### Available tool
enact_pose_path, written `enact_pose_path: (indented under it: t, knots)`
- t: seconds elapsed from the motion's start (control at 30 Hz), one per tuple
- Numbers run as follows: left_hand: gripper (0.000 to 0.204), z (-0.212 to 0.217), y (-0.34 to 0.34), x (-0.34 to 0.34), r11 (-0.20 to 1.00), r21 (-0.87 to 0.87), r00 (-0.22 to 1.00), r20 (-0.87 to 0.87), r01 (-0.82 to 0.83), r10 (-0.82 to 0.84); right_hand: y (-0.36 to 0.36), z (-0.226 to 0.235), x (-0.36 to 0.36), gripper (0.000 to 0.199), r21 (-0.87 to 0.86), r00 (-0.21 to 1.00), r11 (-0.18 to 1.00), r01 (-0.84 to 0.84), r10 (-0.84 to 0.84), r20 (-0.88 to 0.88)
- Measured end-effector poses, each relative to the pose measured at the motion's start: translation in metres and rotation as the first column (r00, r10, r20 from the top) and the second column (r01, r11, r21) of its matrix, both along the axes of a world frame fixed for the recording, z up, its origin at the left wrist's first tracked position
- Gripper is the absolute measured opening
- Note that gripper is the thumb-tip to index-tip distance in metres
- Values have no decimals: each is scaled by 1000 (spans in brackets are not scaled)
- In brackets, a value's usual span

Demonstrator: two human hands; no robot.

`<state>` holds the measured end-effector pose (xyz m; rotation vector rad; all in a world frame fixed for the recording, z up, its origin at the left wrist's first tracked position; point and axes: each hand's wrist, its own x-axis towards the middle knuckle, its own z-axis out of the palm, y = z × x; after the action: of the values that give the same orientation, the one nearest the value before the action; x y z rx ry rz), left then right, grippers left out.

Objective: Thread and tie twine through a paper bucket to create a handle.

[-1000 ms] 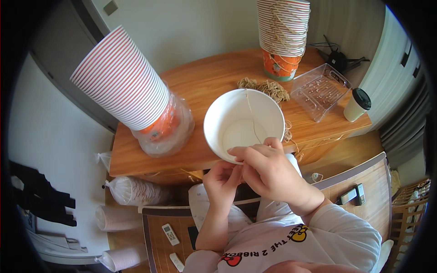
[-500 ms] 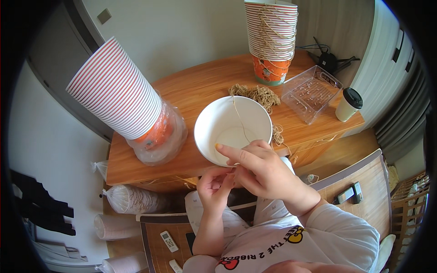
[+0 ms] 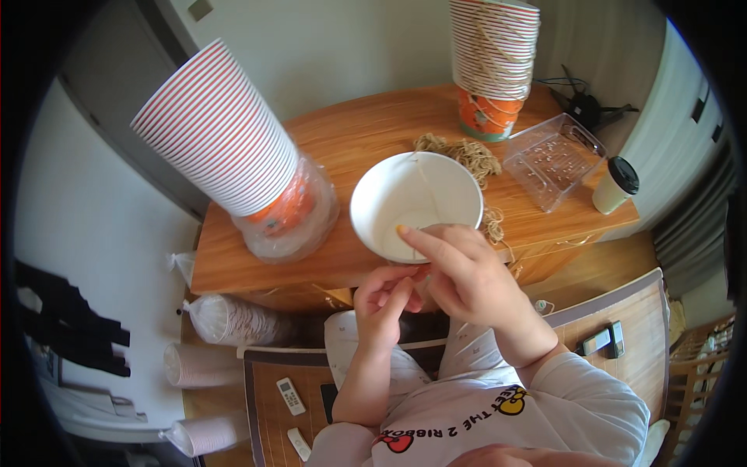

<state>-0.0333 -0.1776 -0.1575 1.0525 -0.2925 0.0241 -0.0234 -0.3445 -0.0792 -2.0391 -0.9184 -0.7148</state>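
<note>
A white paper bucket (image 3: 381,191) stands at the table's front edge, its opening toward me. Thin tan string (image 3: 433,187) hangs from its far rim and runs down across the inside to my right hand. My right hand (image 3: 482,276) is over the near right side of the rim, index finger stretched out over the opening, the other fingers closed around the string. Just below the near rim, my left hand (image 3: 381,311) is pinched, its fingertips meeting those of the right. What sits between the left fingertips is too small to make out.
Behind the bucket lies a heap of tan string (image 3: 471,159). A leaning stack of paper buckets (image 3: 226,140) in plastic stands left; a string-wrapped stack (image 3: 494,58) stands far right. A clear tray (image 3: 554,159), a lidded cup (image 3: 615,187) and a black router (image 3: 587,107) are at right.
The whole view has shifted, so the table and its things sit farther right and slightly higher. Both hands stay together at the bucket's near rim, with little change in their grip.
</note>
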Motion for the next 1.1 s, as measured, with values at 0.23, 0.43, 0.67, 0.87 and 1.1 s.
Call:
enact_pose_path:
  t: [0.23,0.43,0.67,0.87,1.1]
  knots:
    - [24,2,0,5,992,-29,992,7,122,-122,1,-8,2,63,-9,986,999,43,-41,160]
    - [31,4,2,9,984,-66,986,-19,167,-168,4,-18,5,56,49,954,999,-13,-2,299]
    - [34,14,-1,9,981,-123,987,-39,153,-158,0,-27,3,34,-45,878,982,-184,185,441]
    - [22,12,5,10,981,-78,983,-31,177,-180,-4,-40,-2,30,-122,866,970,-210,242,438]
    - [18,13,10,5,987,28,984,-77,161,-158,-7,-59,-8,35,49,923,989,-140,112,367]
